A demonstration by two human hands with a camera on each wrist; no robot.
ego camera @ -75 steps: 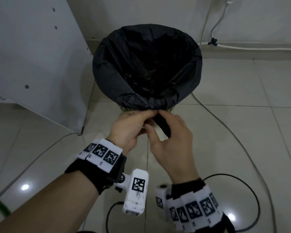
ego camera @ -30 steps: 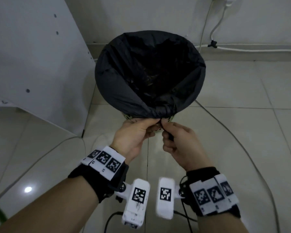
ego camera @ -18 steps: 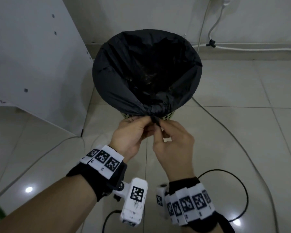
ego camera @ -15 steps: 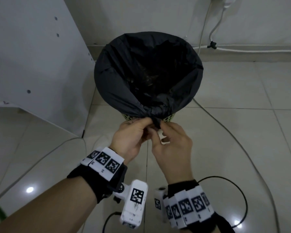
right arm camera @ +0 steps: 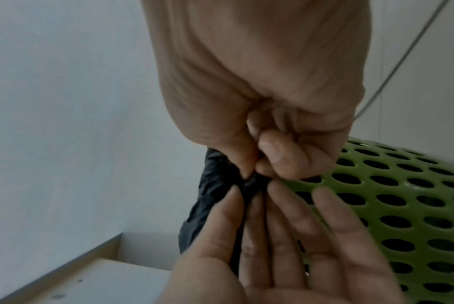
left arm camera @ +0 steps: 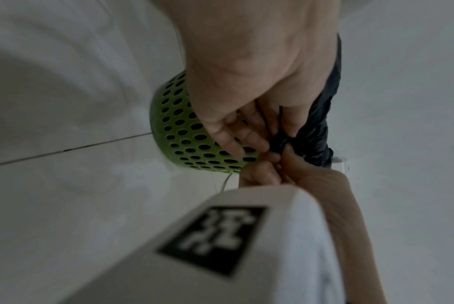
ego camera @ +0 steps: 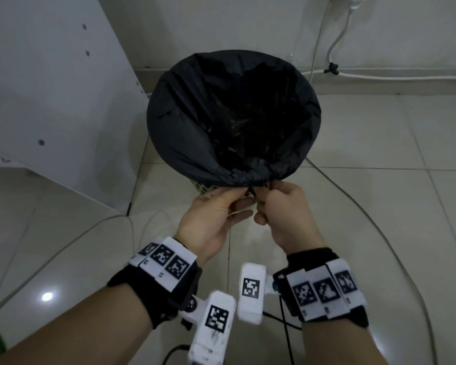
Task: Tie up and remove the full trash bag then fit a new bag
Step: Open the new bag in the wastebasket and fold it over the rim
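A black trash bag [ego camera: 195, 133] lines a green perforated bin [ego camera: 203, 187] on the tiled floor, and its mouth stands wide open. At the near rim the bag's edge is gathered into a tight bunch [ego camera: 250, 180]. My left hand [ego camera: 232, 204] pinches the twisted black strand [right arm camera: 249, 185] between thumb and fingers. My right hand [ego camera: 271, 201] is curled into a fist and pinches the same bunch from the right. The green bin [left arm camera: 184, 133] and black bag [left arm camera: 319, 123] show behind the left hand. What lies inside the bag is too dark to make out.
A white cabinet panel [ego camera: 50, 101] stands close on the bin's left. Grey cables [ego camera: 358, 206] cross the floor right of the bin, and another [ego camera: 63, 248] runs on the left. A white cord [ego camera: 406, 76] follows the wall's base. A black cable [ego camera: 287, 325] lies under my wrists.
My right hand has turned over and curled into a fist at the bunch, its wrist swinging out to the right. The left hand keeps its pinch. The loose black tail no longer hangs in view.
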